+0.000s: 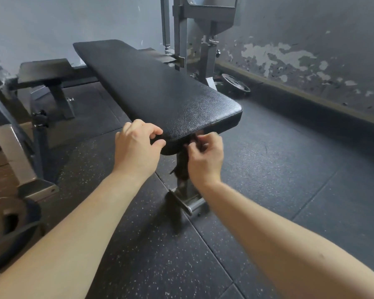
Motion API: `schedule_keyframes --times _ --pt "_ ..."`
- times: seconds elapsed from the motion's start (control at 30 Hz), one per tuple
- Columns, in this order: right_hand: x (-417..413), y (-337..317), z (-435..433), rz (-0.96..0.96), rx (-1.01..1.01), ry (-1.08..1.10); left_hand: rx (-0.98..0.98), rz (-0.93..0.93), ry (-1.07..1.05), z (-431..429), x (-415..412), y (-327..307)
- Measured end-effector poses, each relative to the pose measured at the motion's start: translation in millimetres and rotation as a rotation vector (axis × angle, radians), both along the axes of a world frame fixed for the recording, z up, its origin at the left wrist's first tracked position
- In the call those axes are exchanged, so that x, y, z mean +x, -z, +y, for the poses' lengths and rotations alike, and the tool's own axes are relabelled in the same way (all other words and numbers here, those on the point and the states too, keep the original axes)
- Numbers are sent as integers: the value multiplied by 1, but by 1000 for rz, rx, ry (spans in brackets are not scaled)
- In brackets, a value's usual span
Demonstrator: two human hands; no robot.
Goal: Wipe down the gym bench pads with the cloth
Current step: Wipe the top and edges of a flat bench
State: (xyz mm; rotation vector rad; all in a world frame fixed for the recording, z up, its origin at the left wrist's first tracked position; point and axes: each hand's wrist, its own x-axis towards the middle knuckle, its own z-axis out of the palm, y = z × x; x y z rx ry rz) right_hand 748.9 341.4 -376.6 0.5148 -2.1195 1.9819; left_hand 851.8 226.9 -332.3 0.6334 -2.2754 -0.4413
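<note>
Two bare forearms reached forward over the speckled rubber floor [289, 160]. The left hand [136, 145] sat curled over the near left corner of the black bench pad [160, 87], thumb and forefinger closed on its edge. Just beside it, the right hand [205, 156] pinched a dark cloth [181, 167] against the pad's near end face, the rest hanging down before the bench post. Beyond, a weight plate [235, 85] lay at the foot of a grey rack [205, 39], near the peeling wall [300, 50].
</note>
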Motion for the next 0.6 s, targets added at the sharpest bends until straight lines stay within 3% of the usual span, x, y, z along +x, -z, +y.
schedule_keyframes --times 0.13,0.4,0.6 --pt "-28 -11 5 -108 -40 138 1 -13 6 2 3 0" --pt "37 13 -15 30 49 -122 20 -10 5 0 4 1" --pt "-10 -5 -1 -61 9 97 64 -34 30 2 8 -4"
